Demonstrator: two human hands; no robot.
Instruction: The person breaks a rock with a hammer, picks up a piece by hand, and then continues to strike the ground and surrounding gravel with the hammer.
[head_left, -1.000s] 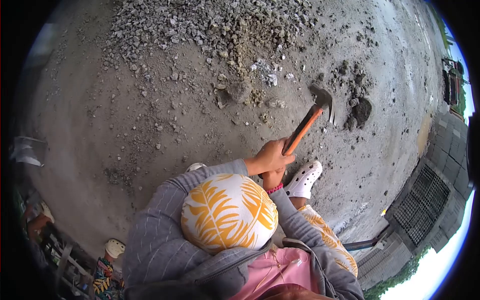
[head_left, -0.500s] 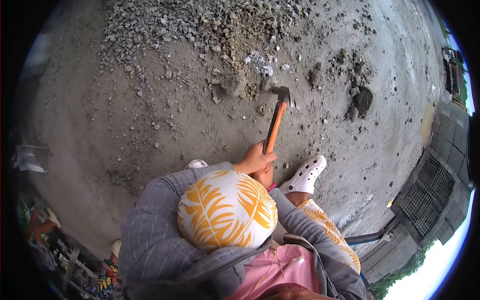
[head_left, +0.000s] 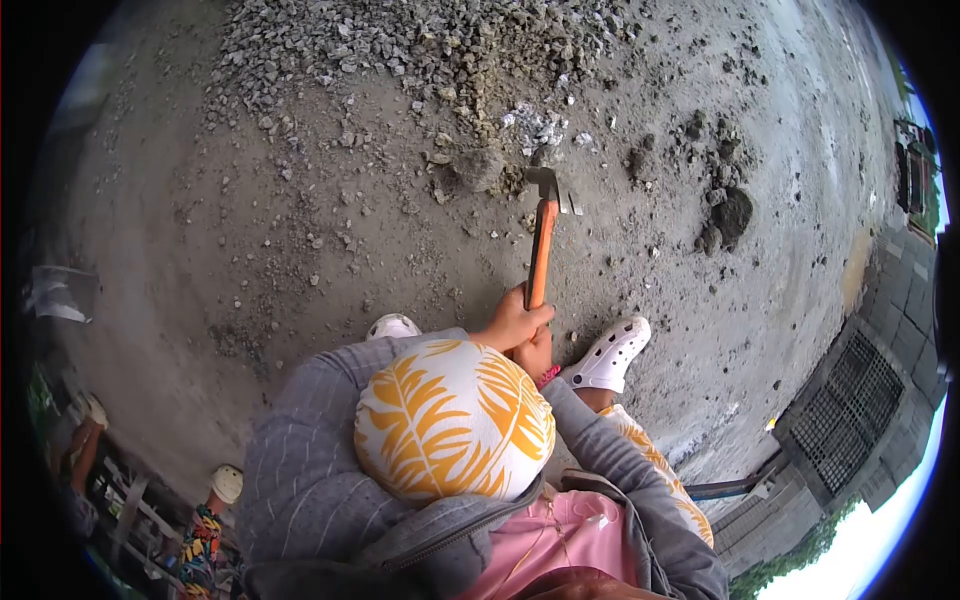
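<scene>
A claw hammer (head_left: pixel 541 250) with an orange handle points away from me, its steel head down on the ground beside a grey stone (head_left: pixel 478 168) and a patch of white crushed fragments (head_left: pixel 535 127). My left hand (head_left: pixel 513 320) is wrapped around the bottom of the handle. My right hand (head_left: pixel 536 353), with a pink cuff at the wrist, grips the handle end just below it. My raised knee in yellow leaf-print cloth (head_left: pixel 455 420) sits under both hands.
A gravel pile (head_left: pixel 400 45) spreads across the top of the dirt ground. Dark clods (head_left: pixel 730 215) lie at the right. My white clogs (head_left: pixel 608 355) rest near the hammer. A metal grate (head_left: pixel 845 400) is at right; another person (head_left: pixel 210 525) stands lower left.
The hammer was raised and tilted to the right a second ago; it has swung down and left, and its head now rests by the grey stone. Both hands stayed on the handle.
</scene>
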